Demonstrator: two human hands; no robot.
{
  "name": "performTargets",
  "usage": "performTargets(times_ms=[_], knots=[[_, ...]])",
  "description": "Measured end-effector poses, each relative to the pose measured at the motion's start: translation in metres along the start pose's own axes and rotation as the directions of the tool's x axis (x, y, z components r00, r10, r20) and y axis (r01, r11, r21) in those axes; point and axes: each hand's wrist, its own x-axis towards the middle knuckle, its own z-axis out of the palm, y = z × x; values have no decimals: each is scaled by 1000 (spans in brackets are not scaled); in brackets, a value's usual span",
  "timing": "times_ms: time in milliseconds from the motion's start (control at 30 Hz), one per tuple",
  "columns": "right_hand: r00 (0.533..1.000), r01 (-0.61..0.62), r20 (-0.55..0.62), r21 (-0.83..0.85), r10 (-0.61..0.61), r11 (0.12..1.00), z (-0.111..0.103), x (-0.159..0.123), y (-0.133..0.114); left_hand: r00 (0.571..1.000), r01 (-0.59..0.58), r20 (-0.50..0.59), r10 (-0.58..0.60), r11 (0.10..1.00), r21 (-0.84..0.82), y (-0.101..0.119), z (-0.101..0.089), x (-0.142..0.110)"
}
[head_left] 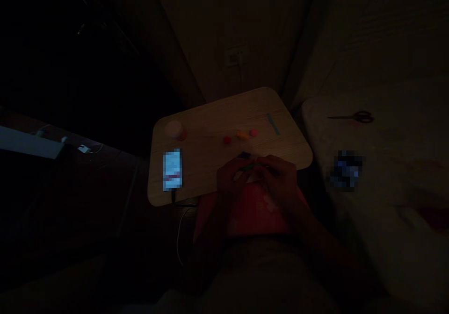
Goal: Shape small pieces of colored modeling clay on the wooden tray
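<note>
Dark all round, with a pale bench (205, 155) by a wall (206, 29). Holds a small green bit (248, 167) between left hand (229, 174) and right hand (280, 174), fingers bent in close, over the near edge of the bench. Too dark to tell how tight. Just past the hands, a dark bit (244, 155). Beyond that, in a row, a red ball (227, 139), an orange lump (242, 135) and a pink ball (253, 132). Farther right, a blue-green strip (273, 124). On the left, a tub (173, 129) and, nearer, a lit phone (172, 168).
</note>
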Motion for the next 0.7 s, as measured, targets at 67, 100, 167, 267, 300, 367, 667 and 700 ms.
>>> performTargets(times_ms=[67,100,167,267,300,367,667,700], knots=[[999,-37,-11,39,38,999,0,-1,2,1000,31,-2,-32,999,-15,0,0,0],[997,-68,-19,63,70,996,-1,-1,3,999,44,-7,-44,999,-20,1,0,0],[990,-133,-25,110,136,985,0,-2,5,998,60,-16,-60,998,-20,2,-1,0],[981,-186,-24,148,191,971,2,-4,4,996,83,-29,-83,996,-17,2,-2,1],[981,-187,-20,146,191,971,2,-4,2,995,96,-34,-97,995,-14,2,-2,1],[986,-163,-7,125,165,979,3,-4,-1,991,118,-61,-119,993,-17,2,-1,0],[989,86,125,-81,-76,993,-5,1,3,871,469,-32,-490,851,-238,14,0,3],[984,102,154,-88,-87,991,-6,2,4,850,509,-8,-527,823,-251,16,-1,4]])
